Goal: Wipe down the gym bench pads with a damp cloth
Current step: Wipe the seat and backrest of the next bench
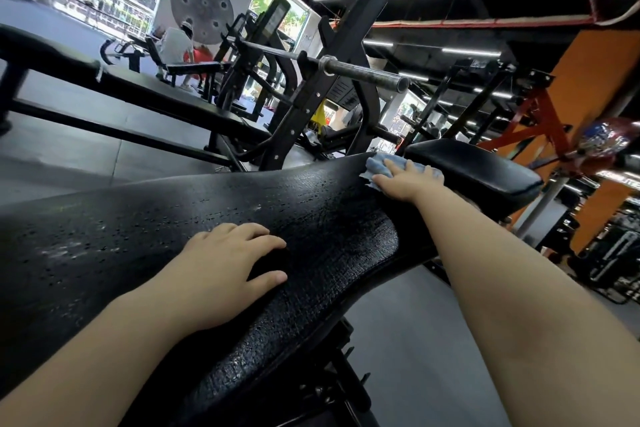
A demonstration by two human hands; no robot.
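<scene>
We've got our right hand (405,184) flat with fingers straight, pressing the crumpled light-blue cloth (382,165) onto the far end of the long cracked black vinyl bench pad (242,198). Our left hand (228,263) rests nearer us, fingers loosely spread on it, holding nothing.

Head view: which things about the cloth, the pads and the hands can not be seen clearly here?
- Cloth: mostly hidden under the right hand; its size and dampness cannot be told.
- Small pad: its far side and support are hidden behind it.
- Long pad: near end cut off by the left edge.
- Left hand: palm hidden; it rests on the long pad.
- Distant person: too small and blurred.
</scene>
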